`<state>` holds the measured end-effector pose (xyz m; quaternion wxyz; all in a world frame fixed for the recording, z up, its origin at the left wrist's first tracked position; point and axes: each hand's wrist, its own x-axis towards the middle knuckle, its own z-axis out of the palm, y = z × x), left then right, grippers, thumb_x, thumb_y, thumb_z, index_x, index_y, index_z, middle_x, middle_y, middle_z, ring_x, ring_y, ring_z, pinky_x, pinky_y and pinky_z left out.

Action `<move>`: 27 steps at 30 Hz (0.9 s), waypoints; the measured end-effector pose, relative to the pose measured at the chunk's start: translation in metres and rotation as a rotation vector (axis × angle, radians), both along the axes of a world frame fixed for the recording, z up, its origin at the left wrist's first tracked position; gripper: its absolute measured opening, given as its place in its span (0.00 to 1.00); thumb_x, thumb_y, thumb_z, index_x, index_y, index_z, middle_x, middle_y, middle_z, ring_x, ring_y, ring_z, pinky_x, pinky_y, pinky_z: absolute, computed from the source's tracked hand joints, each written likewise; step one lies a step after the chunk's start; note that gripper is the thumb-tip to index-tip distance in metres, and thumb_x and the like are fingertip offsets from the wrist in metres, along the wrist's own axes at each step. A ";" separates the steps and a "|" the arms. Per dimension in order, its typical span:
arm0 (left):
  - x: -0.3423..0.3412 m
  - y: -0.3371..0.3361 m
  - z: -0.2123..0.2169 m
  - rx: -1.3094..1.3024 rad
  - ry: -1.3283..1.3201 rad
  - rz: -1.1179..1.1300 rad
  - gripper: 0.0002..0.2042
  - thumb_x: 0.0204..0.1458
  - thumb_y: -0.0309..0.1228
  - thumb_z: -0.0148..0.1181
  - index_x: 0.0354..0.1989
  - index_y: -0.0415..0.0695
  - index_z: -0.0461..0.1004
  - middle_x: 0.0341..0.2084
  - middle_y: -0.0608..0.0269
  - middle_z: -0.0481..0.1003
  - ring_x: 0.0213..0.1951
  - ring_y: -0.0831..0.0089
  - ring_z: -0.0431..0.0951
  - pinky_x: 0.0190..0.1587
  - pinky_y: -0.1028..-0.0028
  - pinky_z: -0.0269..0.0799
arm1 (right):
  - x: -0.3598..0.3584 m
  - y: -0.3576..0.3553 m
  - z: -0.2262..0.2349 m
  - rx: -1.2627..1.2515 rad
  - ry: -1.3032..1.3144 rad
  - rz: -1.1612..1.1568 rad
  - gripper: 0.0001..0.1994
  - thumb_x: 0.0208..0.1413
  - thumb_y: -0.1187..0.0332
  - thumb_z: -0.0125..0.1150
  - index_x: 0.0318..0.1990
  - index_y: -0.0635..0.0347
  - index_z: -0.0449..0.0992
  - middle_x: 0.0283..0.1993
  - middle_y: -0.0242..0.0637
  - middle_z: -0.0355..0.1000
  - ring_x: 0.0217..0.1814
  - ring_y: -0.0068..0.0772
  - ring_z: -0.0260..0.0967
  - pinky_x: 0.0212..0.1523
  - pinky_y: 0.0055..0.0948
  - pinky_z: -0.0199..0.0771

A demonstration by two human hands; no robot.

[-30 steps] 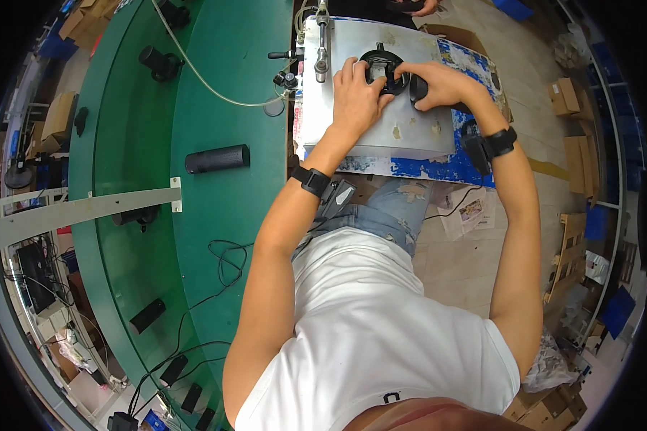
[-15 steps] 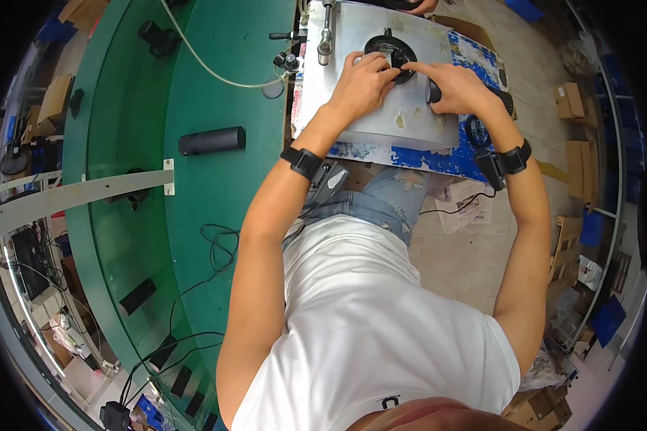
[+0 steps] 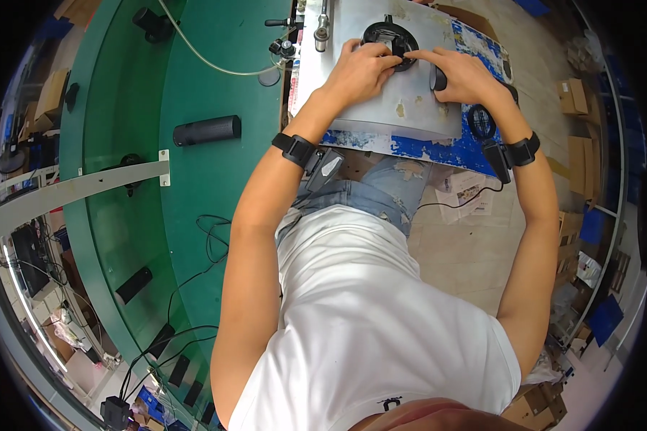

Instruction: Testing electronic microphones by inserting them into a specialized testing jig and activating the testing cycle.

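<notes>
A black round housing (image 3: pixel 408 37) with an open, ribbed inside lies on the pale metal worktop. My left hand (image 3: pixel 358 74) reaches over its near left side, thumb and fingertips closed together at the near rim. My right hand (image 3: pixel 467 77) comes in from the other side, index finger stretched to the same rim. Under that palm a dark rounded-end cylinder (image 3: pixel 438 78) shows, with the fingers curled about it; most of it is hidden. Whatever small thing lies between the fingertips is too small to make out.
Left of the worktop stands a green bench (image 3: pixel 201 79) with a black cylinder (image 3: pixel 207 131) lying on it. A metal clamp-like fitting (image 3: pixel 322 32) and a pale hose (image 3: pixel 205 57) are near the worktop's left side. A black mesh-like round part (image 3: pixel 482 122) is by my right wrist.
The whole view has shifted slightly. My left fingers have drawn back toward the near rim, uncovering more of the black housing. Another person's hand at the top has nearly left the view.
</notes>
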<state>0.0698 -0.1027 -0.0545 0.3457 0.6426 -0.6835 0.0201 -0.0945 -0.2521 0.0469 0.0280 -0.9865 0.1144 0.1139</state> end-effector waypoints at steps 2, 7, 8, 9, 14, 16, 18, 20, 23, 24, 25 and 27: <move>-0.008 0.002 -0.002 -0.052 -0.103 0.075 0.13 0.52 0.31 0.57 0.46 0.47 0.76 0.41 0.64 0.75 0.50 0.67 0.71 0.57 0.59 0.57 | 0.000 0.004 0.001 -0.005 0.041 0.010 0.42 0.33 0.71 0.66 0.63 0.32 0.61 0.40 0.39 0.71 0.41 0.47 0.72 0.40 0.40 0.75; -0.014 -0.001 0.001 -0.149 -0.146 0.263 0.14 0.52 0.35 0.58 0.45 0.43 0.74 0.44 0.62 0.74 0.58 0.64 0.66 0.58 0.57 0.58 | 0.002 0.003 -0.006 0.027 0.050 -0.040 0.46 0.30 0.72 0.63 0.65 0.31 0.58 0.34 0.45 0.72 0.38 0.49 0.71 0.37 0.42 0.73; -0.013 -0.002 0.002 -0.152 -0.150 0.258 0.14 0.52 0.35 0.58 0.45 0.43 0.74 0.44 0.62 0.74 0.58 0.64 0.66 0.58 0.57 0.58 | 0.004 0.000 -0.006 0.025 0.044 -0.045 0.46 0.30 0.72 0.63 0.65 0.31 0.58 0.34 0.45 0.72 0.38 0.49 0.71 0.37 0.42 0.73; -0.009 -0.002 0.001 -0.095 -0.183 0.220 0.15 0.52 0.36 0.58 0.45 0.43 0.74 0.46 0.61 0.74 0.59 0.63 0.66 0.59 0.57 0.59 | 0.010 0.002 -0.002 0.021 0.063 -0.057 0.45 0.30 0.71 0.65 0.64 0.33 0.61 0.34 0.44 0.73 0.38 0.49 0.72 0.39 0.42 0.74; -0.004 0.003 0.002 0.055 -0.200 0.157 0.17 0.51 0.39 0.58 0.45 0.41 0.74 0.48 0.60 0.73 0.60 0.62 0.65 0.60 0.55 0.57 | 0.011 -0.009 -0.003 0.141 -0.045 0.017 0.40 0.29 0.69 0.65 0.61 0.40 0.66 0.34 0.47 0.74 0.37 0.51 0.71 0.42 0.40 0.73; -0.004 0.005 -0.002 -0.006 -0.184 0.165 0.17 0.51 0.38 0.58 0.45 0.42 0.74 0.48 0.60 0.73 0.59 0.62 0.65 0.60 0.55 0.58 | 0.018 -0.009 0.020 0.229 -0.100 0.007 0.33 0.33 0.70 0.65 0.56 0.49 0.70 0.35 0.41 0.74 0.37 0.44 0.72 0.44 0.37 0.73; -0.010 0.011 0.000 -0.122 -0.151 0.204 0.19 0.50 0.36 0.58 0.49 0.41 0.71 0.50 0.57 0.71 0.59 0.60 0.65 0.59 0.57 0.59 | 0.027 -0.017 0.037 0.290 -0.444 0.108 0.30 0.37 0.71 0.66 0.54 0.53 0.70 0.36 0.38 0.75 0.38 0.38 0.72 0.43 0.34 0.72; -0.013 0.012 0.008 -0.157 -0.122 0.186 0.24 0.48 0.34 0.59 0.53 0.38 0.66 0.53 0.52 0.67 0.59 0.55 0.63 0.59 0.57 0.59 | 0.021 -0.005 0.068 0.491 -0.898 0.124 0.21 0.47 0.74 0.66 0.51 0.59 0.71 0.41 0.31 0.74 0.42 0.23 0.71 0.44 0.25 0.71; -0.009 0.025 0.011 -0.168 -0.002 0.333 0.27 0.46 0.35 0.60 0.54 0.36 0.64 0.53 0.48 0.66 0.59 0.52 0.63 0.58 0.58 0.59 | 0.049 0.025 0.050 1.027 -1.315 -0.135 0.20 0.56 0.66 0.61 0.53 0.60 0.65 0.41 0.36 0.70 0.46 0.28 0.67 0.50 0.25 0.67; -0.014 0.023 0.013 -0.148 0.044 0.369 0.27 0.45 0.34 0.61 0.54 0.34 0.64 0.53 0.46 0.66 0.57 0.49 0.64 0.58 0.58 0.59 | 0.056 0.009 0.027 1.054 -1.468 0.005 0.18 0.51 0.78 0.62 0.49 0.65 0.67 0.41 0.39 0.73 0.42 0.29 0.73 0.46 0.27 0.73; -0.013 0.026 0.009 -0.150 0.043 0.369 0.27 0.45 0.34 0.61 0.54 0.34 0.64 0.53 0.46 0.66 0.57 0.49 0.64 0.58 0.58 0.59 | 0.063 0.009 0.014 1.008 -1.501 -0.036 0.18 0.50 0.79 0.62 0.49 0.66 0.65 0.39 0.41 0.73 0.42 0.32 0.73 0.47 0.29 0.73; -0.013 0.035 0.004 -0.135 0.233 0.418 0.26 0.44 0.32 0.60 0.52 0.34 0.64 0.52 0.45 0.66 0.55 0.48 0.65 0.58 0.58 0.60 | 0.073 0.018 -0.001 1.014 -1.544 -0.058 0.18 0.50 0.79 0.63 0.48 0.65 0.65 0.39 0.40 0.74 0.42 0.30 0.73 0.48 0.27 0.73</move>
